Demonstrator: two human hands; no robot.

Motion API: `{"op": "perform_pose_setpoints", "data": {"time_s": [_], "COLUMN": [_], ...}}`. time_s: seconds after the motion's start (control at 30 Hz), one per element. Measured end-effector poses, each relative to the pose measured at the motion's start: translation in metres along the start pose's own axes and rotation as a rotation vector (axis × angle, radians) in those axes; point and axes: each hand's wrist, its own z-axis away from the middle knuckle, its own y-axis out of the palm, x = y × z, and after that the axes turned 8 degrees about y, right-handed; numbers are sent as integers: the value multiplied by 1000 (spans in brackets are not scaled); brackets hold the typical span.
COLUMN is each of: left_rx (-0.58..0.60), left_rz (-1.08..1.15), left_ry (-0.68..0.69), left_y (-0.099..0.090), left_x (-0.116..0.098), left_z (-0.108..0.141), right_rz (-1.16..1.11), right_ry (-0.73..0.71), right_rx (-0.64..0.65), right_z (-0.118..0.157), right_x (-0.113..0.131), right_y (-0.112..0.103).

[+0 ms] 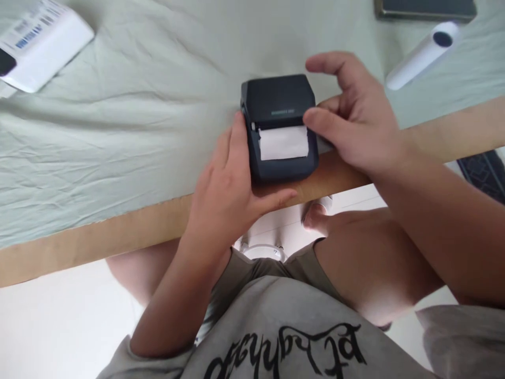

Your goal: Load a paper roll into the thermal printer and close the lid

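Observation:
A small black thermal printer (276,92) rests near the front edge of the cloth-covered table. From the slot below its lid, a short white strip of paper (284,143) lies over the front. My left hand (224,184) grips the printer, fingers along its left side and thumb stretched below its front edge. On the other side is my right hand (361,118), with its thumb tip at the lid's right edge beside the paper slot. Its index finger is raised apart from the thumb, the other fingers are curled, and nothing shows between them.
A wrinkled pale green cloth (158,68) covers the table, whose wooden edge (90,237) runs along the front. At the upper left lies a white device with a barcode label (51,52). A white handheld device (418,59) and a dark flat object (426,8) lie at the upper right.

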Motion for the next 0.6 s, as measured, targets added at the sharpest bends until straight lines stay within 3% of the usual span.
{"op": "perform_pose_setpoints", "data": {"time_s": [0.17,0.3,0.47,0.6], "left_rx": [-17,-18,-25,-41], "left_rz": [-49,-81,-91,-117], "left_ry": [29,50,75,80], "left_y": [0,2,2,0], "left_x": [-1,2,-3,-12], "left_z": [2,5,8,10], "right_rz": [-129,50,605,693], "right_ry": [-133,-219,-71,65], "right_rx": [-269,-388,-120,10], "right_z": [3,-4,-22,-37], "right_x": [32,53,75,92], "right_y": [14,14,7,6]}}
